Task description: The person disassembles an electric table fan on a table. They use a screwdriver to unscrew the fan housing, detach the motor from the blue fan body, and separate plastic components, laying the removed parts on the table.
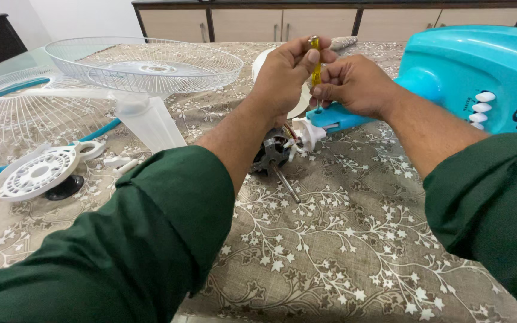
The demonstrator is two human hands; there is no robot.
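Green sleeves (121,239) frame the view; left hand (285,75) and right hand (354,84) both grasp a yellow-handled screwdriver (315,66) upright over the fan motor (273,152).

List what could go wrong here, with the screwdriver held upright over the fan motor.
1. Both the left hand and right hand grip the yellow screwdriver; neither steadies the motor, so it might shift and the tip slip toward the fingers.
2. Small white parts lie loose on the patterned tablecloth and could be knocked off or lost.
3. The wire guard perches on the fan blade and might tip if bumped.
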